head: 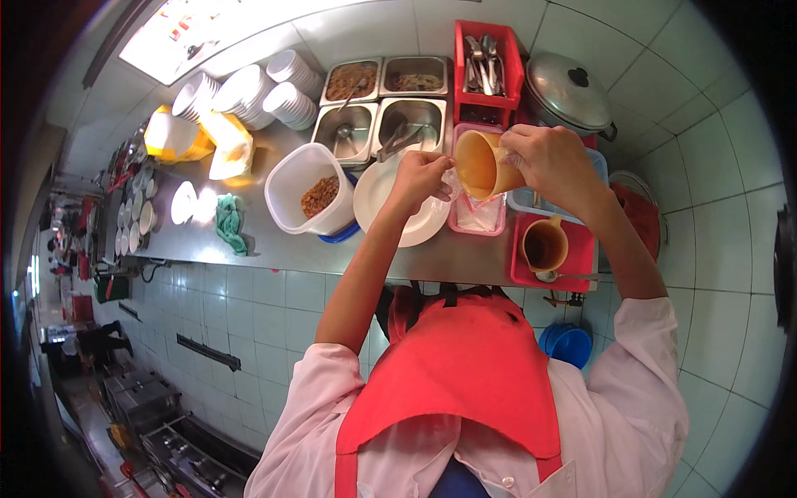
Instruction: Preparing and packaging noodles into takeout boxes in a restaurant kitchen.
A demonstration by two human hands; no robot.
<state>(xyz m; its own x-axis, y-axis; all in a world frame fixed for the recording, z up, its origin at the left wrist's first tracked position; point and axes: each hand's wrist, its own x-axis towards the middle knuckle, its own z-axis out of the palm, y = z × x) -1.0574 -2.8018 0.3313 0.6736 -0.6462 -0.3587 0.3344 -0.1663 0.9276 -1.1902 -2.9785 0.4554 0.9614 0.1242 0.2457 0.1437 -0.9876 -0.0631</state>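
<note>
My right hand [548, 159] grips the handle of a yellowish plastic jug [476, 165], which is tilted with its mouth to the left and orange-brown liquid inside. Close to the jug's rim, my left hand [426, 180] pinches what looks like a clear plastic bag [453, 180]; its lower part is hard to make out. Beneath my left hand lies a white plate [401, 211]. Below the jug is a pink tray [476, 224] with clear plastic bags in it. A second jug [545, 246] with dark liquid stands on a red tray [579, 255], beside a spoon [548, 276].
Left of the plate, a white tub [283, 205] holds brown food. Behind are steel pans [348, 109] with utensils, a red cutlery bin [461, 68] and a lidded pot [566, 93]. Stacked white bowls [243, 93] and a green cloth [229, 224] are on the steel counter [299, 252].
</note>
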